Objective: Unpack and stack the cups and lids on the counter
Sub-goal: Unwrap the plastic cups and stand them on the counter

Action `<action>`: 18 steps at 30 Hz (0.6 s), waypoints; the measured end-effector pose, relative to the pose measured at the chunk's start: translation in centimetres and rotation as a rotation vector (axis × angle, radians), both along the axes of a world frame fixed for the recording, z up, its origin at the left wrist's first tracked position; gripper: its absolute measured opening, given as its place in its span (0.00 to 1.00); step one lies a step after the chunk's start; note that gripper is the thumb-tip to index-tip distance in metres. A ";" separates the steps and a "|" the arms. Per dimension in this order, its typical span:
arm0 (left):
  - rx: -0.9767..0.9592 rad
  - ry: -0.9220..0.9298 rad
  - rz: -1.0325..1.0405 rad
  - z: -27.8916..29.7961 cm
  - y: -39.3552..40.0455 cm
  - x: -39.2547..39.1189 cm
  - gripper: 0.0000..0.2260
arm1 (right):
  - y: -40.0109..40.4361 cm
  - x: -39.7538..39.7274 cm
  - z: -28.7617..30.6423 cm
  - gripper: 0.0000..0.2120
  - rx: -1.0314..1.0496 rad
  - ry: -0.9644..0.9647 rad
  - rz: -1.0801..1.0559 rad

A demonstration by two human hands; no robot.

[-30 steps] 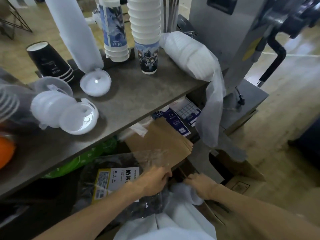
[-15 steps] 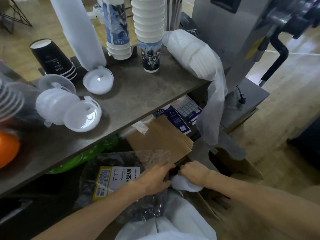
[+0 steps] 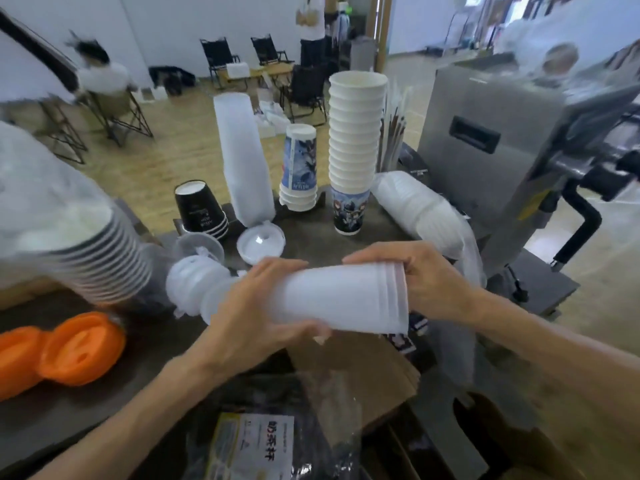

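Hands held a short nested stack of white cups on its side above the near edge of the counter. Left hand wrapped around the narrow end, fingers over the top and thumb underneath. Right hand gripped the wide rim end, fingers curled over the rims. Lying white lid stack sat just left of the left hand, touching or nearly so; contact could not be told. Single white lid lay behind the hands. Toward the far edge stood a tall upright cup stack, an inverted printed cup stack, a sleeved tall stack and black cups. Orange lids lay at the left edge.
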State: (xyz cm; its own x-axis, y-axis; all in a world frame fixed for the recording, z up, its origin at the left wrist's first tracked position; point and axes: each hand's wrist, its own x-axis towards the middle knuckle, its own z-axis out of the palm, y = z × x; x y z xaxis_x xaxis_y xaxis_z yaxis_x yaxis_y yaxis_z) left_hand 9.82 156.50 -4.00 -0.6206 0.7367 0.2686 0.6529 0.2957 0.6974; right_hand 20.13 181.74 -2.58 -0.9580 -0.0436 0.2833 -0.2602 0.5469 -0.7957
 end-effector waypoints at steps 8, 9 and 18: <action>0.633 -0.236 0.385 7.9 2.6 -6.4 0.36 | -4.2 -8.8 1.6 0.23 -0.213 0.153 -0.010; 0.658 -0.197 0.404 8.8 2.8 -7.3 0.34 | -4.5 -9.7 2.3 0.27 -0.123 0.140 0.004; 0.828 0.187 0.369 19.3 5.9 -12.9 0.23 | -4.9 -17.2 11.0 0.52 -0.012 0.188 0.158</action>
State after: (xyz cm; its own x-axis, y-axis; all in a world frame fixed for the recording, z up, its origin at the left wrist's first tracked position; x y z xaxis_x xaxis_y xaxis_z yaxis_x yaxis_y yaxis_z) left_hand -3.05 162.36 15.25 -0.6711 0.0292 0.7408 0.7398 -0.0387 0.6718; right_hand 2.89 176.88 8.43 -0.8700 -0.1848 0.4572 -0.4860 0.4785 -0.7313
